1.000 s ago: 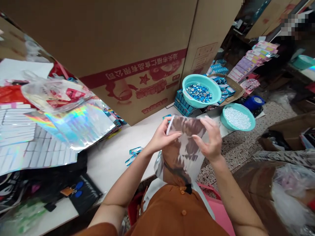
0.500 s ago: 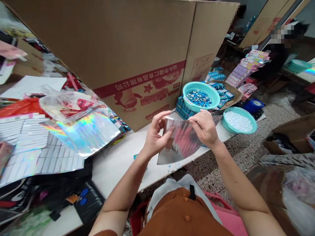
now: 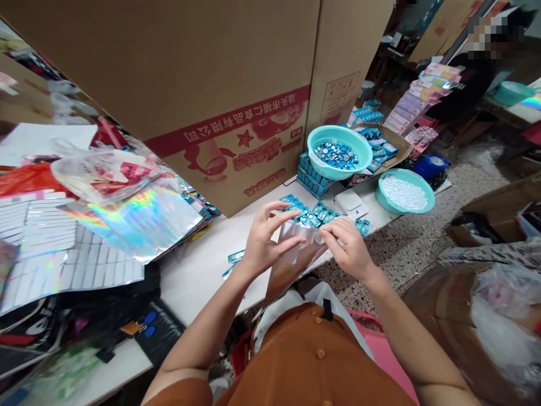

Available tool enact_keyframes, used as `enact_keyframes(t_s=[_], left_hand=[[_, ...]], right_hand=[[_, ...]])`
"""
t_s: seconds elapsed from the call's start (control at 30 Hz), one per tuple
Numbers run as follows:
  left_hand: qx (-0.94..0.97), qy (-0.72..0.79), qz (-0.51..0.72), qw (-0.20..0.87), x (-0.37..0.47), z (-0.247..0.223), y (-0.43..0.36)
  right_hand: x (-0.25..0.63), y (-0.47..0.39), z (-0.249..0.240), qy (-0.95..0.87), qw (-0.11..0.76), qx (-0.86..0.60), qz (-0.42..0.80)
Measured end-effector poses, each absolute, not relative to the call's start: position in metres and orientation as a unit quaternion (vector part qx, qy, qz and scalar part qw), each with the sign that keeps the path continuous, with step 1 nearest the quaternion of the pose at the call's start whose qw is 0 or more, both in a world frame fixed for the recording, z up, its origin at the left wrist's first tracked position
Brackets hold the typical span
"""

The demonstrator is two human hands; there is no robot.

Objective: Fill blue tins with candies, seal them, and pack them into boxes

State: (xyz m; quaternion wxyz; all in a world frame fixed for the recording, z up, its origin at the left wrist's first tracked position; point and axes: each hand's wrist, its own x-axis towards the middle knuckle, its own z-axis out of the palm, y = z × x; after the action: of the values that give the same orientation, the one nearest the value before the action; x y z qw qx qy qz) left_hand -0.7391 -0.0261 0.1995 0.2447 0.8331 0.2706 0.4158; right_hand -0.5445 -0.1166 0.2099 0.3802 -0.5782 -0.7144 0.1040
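Observation:
A thin, shiny silver sheet [image 3: 287, 265] hangs in front of my body over the table's front edge, mirroring brown. My right hand [image 3: 347, 248] pinches its upper right corner between thumb and fingers. At its upper left, my left hand [image 3: 267, 239] has thumb and fingers spread apart, the thumb lying over the sheet; whether the fingertips touch it I cannot tell. Just beyond the sheet, several small blue pieces [image 3: 327, 212] lie in rows on the white table [image 3: 190, 282]. More blue pieces [image 3: 235, 256] lie left of my left wrist.
A big cardboard box [image 3: 203, 73] stands behind. To the right are a bowl [image 3: 315, 163] of blue gem-like pieces, a bowl [image 3: 382, 203] of white bits and a white device [image 3: 349, 200]. Iridescent sheets [image 3: 143, 225] overlap at left. A person [image 3: 469, 84] sits far right.
Both hands have come down and nearer my body with the silver sheet, uncovering the blue rows and the white device. My left fingers have spread wider. The view has shifted slightly.

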Motion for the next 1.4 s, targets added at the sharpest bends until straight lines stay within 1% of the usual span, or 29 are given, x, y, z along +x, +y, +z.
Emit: enact_keyframes(t_s=[0.03, 0.1, 0.2, 0.33, 0.4, 0.5, 0.63, 0.8, 0.87, 0.93, 1.07, 1.17, 1.4], left_hand=[[0.846, 0.253, 0.405, 0.239, -0.740, 0.199, -0.029], [0.875, 0.210, 0.351, 0.259, -0.741, 0.200, -0.033], [0.889, 0.173, 0.260, 0.336, -0.744, 0.200, -0.038], [0.845, 0.203, 0.194, 0.456, -0.748, 0.192, -0.049], [0.807, 0.235, 0.170, 0.514, -0.748, 0.185, -0.057], [0.737, 0.283, 0.138, 0.598, -0.744, 0.175, -0.070], [0.600, 0.328, 0.088, 0.724, -0.736, 0.167, -0.082], [0.451, 0.369, 0.015, 0.813, -0.736, 0.164, -0.092], [0.404, 0.378, -0.001, 0.833, -0.737, 0.161, -0.097], [0.383, 0.390, 0.009, 0.838, -0.738, 0.156, -0.103], [0.388, 0.416, 0.045, 0.821, -0.736, 0.149, -0.113], [0.382, 0.426, 0.067, 0.817, -0.733, 0.147, -0.115], [0.322, 0.419, 0.078, 0.845, -0.730, 0.144, -0.114]], right_hand=[[-0.546, -0.122, 0.209, -0.709, 0.381, -0.581, 0.121], [-0.549, -0.131, 0.207, -0.703, 0.380, -0.582, 0.153], [-0.553, -0.142, 0.202, -0.697, 0.370, -0.585, 0.187], [-0.558, -0.158, 0.192, -0.680, 0.357, -0.600, 0.224], [-0.560, -0.165, 0.185, -0.672, 0.355, -0.605, 0.237], [-0.561, -0.175, 0.178, -0.652, 0.375, -0.609, 0.251], [-0.557, -0.184, 0.173, -0.652, 0.381, -0.600, 0.262], [-0.549, -0.190, 0.170, -0.665, 0.353, -0.604, 0.263], [-0.548, -0.193, 0.168, -0.667, 0.344, -0.611, 0.251], [-0.547, -0.196, 0.166, -0.678, 0.332, -0.618, 0.219], [-0.549, -0.201, 0.163, -0.714, 0.311, -0.616, 0.121], [-0.553, -0.204, 0.162, -0.742, 0.293, -0.598, 0.070], [-0.559, -0.209, 0.154, -0.749, 0.284, -0.599, 0.020]])
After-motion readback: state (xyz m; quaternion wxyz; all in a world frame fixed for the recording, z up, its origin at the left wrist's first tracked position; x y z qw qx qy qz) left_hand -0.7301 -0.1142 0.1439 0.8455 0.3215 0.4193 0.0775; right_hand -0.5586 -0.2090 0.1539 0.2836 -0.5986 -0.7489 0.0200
